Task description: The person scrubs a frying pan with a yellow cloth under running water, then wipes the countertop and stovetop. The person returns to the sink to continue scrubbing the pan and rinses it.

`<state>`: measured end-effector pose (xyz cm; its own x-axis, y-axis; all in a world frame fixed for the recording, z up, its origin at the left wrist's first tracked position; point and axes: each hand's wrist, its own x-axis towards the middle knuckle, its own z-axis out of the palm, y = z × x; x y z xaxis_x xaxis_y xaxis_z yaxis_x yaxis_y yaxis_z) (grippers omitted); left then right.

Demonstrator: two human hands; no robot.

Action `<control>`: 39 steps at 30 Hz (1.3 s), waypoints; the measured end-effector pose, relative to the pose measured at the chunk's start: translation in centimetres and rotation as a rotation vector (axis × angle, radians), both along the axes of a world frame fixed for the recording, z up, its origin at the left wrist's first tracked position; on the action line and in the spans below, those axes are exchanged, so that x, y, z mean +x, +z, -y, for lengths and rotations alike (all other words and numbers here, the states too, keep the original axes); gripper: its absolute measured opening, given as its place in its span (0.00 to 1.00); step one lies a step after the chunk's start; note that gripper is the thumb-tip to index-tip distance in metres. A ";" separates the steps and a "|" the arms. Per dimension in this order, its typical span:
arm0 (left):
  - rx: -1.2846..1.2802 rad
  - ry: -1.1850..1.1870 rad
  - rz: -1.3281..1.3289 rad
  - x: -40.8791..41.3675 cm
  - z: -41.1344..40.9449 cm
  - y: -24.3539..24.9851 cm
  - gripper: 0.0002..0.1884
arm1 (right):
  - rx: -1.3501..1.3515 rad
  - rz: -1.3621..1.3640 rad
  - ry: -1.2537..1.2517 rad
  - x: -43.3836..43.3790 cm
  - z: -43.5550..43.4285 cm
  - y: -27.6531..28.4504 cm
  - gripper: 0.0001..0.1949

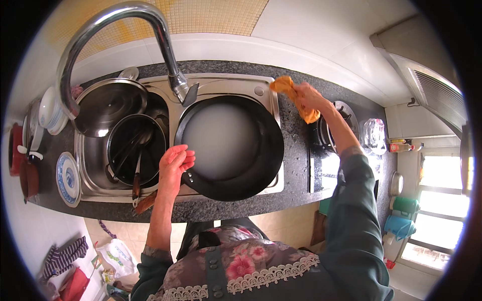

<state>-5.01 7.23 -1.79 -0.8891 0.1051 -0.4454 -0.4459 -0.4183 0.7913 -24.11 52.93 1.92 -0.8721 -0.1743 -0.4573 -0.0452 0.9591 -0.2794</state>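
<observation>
My right hand (309, 96) grips an orange cloth (285, 85) over the granite counter, just right of the sink's rim. Held above the near left edge of a large black wok (263, 150), my left hand (175, 163) has loosely curled fingers and nothing in it. Cloudy liquid (222, 135) lies in the wok, which rests over the right part of the steel sink (226, 81). The wok's wooden handle (146, 203) points toward me at the left. A dark pot (158, 124) holding utensils stands in the left basin, beside a large lid (109, 101).
A chrome faucet (165, 41) arches over the sink from the left. A blue-rimmed plate (68, 178) lies on the counter at the left, near stacked dishes (51, 109). A gas stove (324, 165) is at the right, under a range hood (438, 94). Water drops dot the granite counter (295, 165).
</observation>
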 end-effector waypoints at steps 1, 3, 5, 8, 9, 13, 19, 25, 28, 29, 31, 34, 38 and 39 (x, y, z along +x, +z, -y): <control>-0.007 -0.019 0.002 0.0 -0.2 -0.1 0.13 | 0.034 -0.212 -0.036 -0.3 -0.6 -1.8 0.26; -0.003 -0.023 0.016 0.2 -0.3 -0.2 0.11 | 0.090 -0.366 -0.183 -0.2 -0.6 -4.4 0.28; -0.014 -0.046 0.019 0.4 -0.3 -0.3 0.12 | 0.178 -0.437 -0.288 0.2 0.5 -6.2 0.27; -0.042 -0.057 0.016 0.5 -0.5 -0.3 0.12 | 0.057 -0.520 -0.181 2.8 -0.3 -7.7 0.24; -0.054 -0.068 0.023 0.5 -0.7 -0.1 0.12 | 0.024 -0.542 -0.138 4.0 -0.1 -7.7 0.24; -0.064 -0.101 0.008 0.5 -2.9 1.2 0.12 | -0.013 -0.499 -0.033 11.6 1.3 -7.6 0.23; -0.030 -0.193 -0.086 2.2 -9.6 3.5 0.12 | -0.154 -0.391 -0.022 24.0 2.4 -6.2 0.20; -0.003 -0.339 -0.106 7.2 -19.1 4.9 0.12 | -0.385 -0.227 0.022 32.1 1.3 -5.6 0.24; 0.026 -0.330 -0.074 9.7 -22.6 4.3 0.13 | -1.207 0.154 -0.287 31.6 -1.4 -6.4 0.24; 0.036 -0.324 -0.078 10.5 -23.4 4.3 0.13 | -1.252 0.221 -0.397 30.7 -1.9 -5.8 0.23; 0.007 -0.279 -0.049 11.9 -24.2 4.1 0.13 | -1.364 0.220 -0.495 28.2 -2.1 -3.8 0.23; -0.023 -0.189 -0.021 14.1 -24.1 4.0 0.13 | -0.973 -0.080 -0.341 24.4 -3.3 -4.4 0.26; -0.141 -0.067 0.015 17.2 -22.7 3.6 0.13 | -0.306 -0.349 -0.054 23.7 -2.2 -4.5 0.33; -0.187 -0.045 0.026 17.8 -22.4 3.7 0.13 | -0.278 -0.281 0.014 24.3 -1.0 -4.5 0.34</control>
